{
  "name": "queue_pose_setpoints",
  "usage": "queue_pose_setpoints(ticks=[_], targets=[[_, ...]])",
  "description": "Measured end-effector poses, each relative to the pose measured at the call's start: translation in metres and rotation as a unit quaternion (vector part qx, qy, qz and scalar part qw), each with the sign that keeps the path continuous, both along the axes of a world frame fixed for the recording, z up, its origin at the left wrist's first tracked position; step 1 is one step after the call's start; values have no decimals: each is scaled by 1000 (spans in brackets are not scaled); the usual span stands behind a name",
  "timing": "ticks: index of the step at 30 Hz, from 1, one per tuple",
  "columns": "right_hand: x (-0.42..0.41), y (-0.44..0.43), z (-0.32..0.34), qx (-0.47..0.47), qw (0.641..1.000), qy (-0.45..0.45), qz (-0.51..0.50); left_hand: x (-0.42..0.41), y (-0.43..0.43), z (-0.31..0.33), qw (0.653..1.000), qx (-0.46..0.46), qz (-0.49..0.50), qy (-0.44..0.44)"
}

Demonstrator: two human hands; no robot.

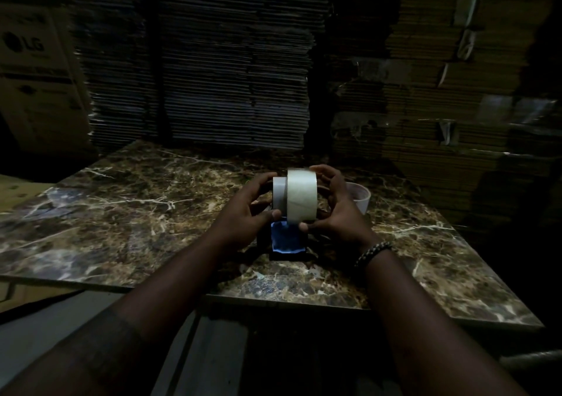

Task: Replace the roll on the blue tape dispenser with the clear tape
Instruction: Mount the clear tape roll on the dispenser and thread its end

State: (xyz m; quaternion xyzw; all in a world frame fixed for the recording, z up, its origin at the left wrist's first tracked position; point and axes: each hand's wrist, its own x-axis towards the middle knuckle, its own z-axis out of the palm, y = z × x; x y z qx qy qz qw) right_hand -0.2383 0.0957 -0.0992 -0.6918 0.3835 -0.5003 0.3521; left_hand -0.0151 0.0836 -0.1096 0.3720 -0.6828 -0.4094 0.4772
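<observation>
A person's two hands meet at the centre of the frame over a dark marbled tabletop [127, 201], working a clear tape roll [302, 196] against a blue tape dispenser [286, 239]. The right hand [336, 210] cups the wide roll from its right side, thumb under the lower rim and fingers curled over the top; the left hand [248, 210] grips a narrower pale wheel [278, 193] just left of the roll, which looks like the dispenser's hub, though the dim light leaves that uncertain. The roll stands on edge with its axis running left to right across the frame, level with the hub and touching it, so the coming move appears to be a sideways push from the right hand. The dispenser's blue body shows directly below, between the wrists. A second pale roll [360, 196] sits on the tabletop just right of the right hand, with stacked flat cardboard [231, 70] filling the upper frame
</observation>
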Motion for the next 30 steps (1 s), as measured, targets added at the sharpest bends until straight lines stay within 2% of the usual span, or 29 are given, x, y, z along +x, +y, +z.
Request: queue_pose_setpoints(ticks=[9, 15, 30], targets=[[7, -2, -5, 19, 1000, -18, 13, 1, -2, -2, 999, 32, -37, -9], [11, -2, -7, 19, 1000, -6, -2, -1, 5, 0, 990, 87, -88, 63], [29, 4, -10, 17, 999, -24, -27, -4, 10, 5, 997, 32, -64, 14]])
